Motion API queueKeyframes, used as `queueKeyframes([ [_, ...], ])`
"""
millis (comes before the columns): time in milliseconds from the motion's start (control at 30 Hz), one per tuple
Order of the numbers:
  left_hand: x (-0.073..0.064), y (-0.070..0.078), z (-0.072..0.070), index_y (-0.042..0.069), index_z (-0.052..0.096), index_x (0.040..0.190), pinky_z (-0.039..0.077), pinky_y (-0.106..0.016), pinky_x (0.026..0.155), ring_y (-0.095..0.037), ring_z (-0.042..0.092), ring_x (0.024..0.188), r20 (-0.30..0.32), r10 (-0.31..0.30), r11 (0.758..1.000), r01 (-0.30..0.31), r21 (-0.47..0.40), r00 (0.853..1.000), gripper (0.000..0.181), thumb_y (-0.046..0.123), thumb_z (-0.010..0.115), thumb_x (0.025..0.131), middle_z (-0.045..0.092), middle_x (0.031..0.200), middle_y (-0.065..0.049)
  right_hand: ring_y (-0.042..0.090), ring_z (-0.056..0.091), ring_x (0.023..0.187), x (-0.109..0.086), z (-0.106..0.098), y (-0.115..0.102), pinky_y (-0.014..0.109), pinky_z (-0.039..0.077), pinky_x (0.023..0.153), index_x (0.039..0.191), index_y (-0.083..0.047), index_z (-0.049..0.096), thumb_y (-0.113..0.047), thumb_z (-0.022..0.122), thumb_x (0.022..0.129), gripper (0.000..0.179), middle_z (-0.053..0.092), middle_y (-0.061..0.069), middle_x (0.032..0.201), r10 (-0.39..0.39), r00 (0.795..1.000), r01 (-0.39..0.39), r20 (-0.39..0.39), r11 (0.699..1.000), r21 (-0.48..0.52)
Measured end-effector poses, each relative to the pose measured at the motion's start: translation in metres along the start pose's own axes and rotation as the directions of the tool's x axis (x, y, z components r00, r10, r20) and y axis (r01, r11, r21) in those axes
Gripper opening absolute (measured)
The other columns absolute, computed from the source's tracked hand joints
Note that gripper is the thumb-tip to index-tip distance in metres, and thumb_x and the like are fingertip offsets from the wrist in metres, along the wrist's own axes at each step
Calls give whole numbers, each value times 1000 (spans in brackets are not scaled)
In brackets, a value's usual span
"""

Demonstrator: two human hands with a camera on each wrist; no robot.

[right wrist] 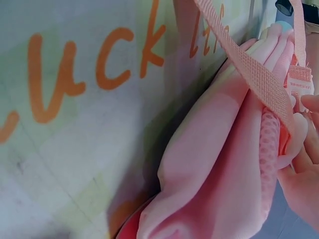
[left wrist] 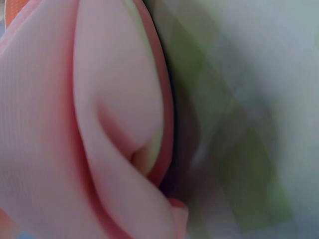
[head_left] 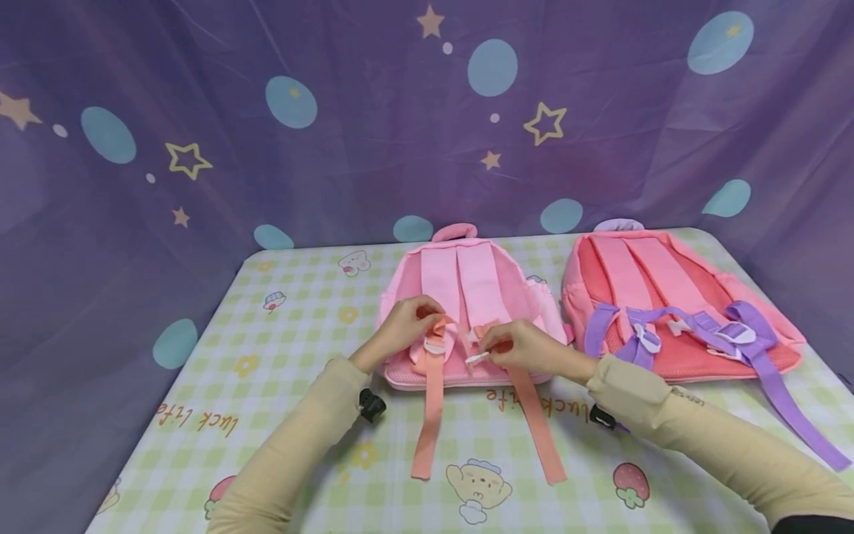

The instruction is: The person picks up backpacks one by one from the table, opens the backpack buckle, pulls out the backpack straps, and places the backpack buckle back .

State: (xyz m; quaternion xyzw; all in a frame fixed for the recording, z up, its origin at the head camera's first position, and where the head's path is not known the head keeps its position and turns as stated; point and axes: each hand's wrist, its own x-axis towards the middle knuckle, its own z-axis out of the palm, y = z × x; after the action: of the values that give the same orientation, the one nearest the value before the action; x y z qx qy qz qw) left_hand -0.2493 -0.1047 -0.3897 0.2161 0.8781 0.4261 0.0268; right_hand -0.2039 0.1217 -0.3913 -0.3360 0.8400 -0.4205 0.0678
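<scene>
A pale pink backpack (head_left: 514, 278) lies with its shoulder straps up. My left hand (head_left: 407, 326) pinches the orange webbing strap (head_left: 440, 324) just above a white adjuster buckle (head_left: 434, 346). At the lower middle of the bag, my right hand (head_left: 523, 346) holds a small white buckle (head_left: 477, 359) between thumb and fingers. Two orange strap tails (head_left: 427, 437) hang over the bag's bottom edge onto the cloth. In the right wrist view an orange strap (right wrist: 249, 74) crosses the pink fabric (right wrist: 204, 144), beside part of a hand (right wrist: 301, 186). The left wrist view shows pink fabric (left wrist: 119, 74) close up, without the hand.
To the right lies a coral pink backpack (head_left: 667, 271) with purple straps (head_left: 700, 322) and white buckles. Both bags rest on a green checked tablecloth (head_left: 300, 326) with printed figures. Behind the table hangs a purple curtain (head_left: 373, 163) with stars.
</scene>
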Motion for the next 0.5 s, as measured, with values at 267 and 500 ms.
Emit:
queueKeyframes([
  [267, -1, 0, 1, 4, 64, 90, 46, -23, 65, -13, 54, 72, 7, 9, 1000, -9, -3, 1000, 9, 8, 59, 84, 62, 81, -5, 8, 54, 74, -2, 3, -2, 24, 48, 70, 82, -8, 66, 1, 63, 73, 14, 64, -3, 80, -17, 1000, 15, -16, 995, -103],
  [500, -1, -1, 2, 3, 64, 92, 46, -23, 66, -14, 54, 74, 9, 29, 1000, -29, -7, 1000, 11, 8, 58, 85, 62, 84, -5, 11, 56, 75, -7, 2, -5, 27, 48, 71, 83, -6, 67, -4, 68, 74, 9, 63, 0, 81, -25, 999, 18, -44, 986, -163],
])
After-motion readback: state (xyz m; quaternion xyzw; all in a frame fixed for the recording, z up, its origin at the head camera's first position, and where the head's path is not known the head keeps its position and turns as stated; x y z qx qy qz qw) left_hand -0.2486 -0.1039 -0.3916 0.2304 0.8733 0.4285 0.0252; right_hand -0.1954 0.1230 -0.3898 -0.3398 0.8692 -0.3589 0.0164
